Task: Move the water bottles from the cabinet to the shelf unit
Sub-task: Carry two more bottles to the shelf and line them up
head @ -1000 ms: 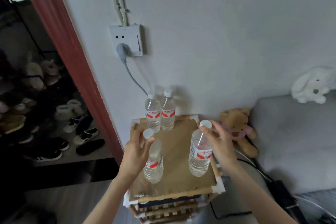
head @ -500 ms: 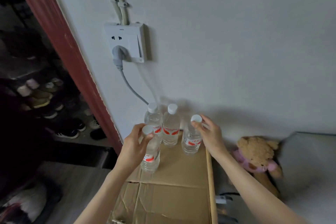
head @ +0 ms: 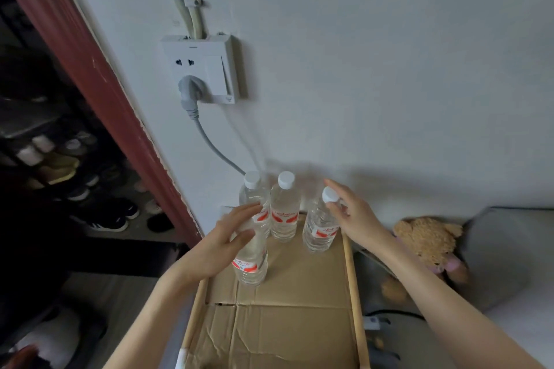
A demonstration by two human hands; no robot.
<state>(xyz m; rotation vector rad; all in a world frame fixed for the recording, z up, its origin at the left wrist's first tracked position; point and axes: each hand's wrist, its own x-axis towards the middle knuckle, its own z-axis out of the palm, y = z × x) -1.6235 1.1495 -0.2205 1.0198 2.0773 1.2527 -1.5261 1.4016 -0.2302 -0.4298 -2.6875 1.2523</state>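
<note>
Now left hand fingers straight, spread, lying against front-left bottle — not wrapped. Right hand also relaxed-open, fingertips touching cap of right bottle. Both bottles upright on cardboard sheet topping shelf unit; two back bottles stand near wall, touching each other. Likely release step: lift fingers straight off, no sideways drag — tall narrow bottles tip easily. Right bottle near edge rail; nudging inward looks safer. Teddy bear beside unit, well apart.
</note>
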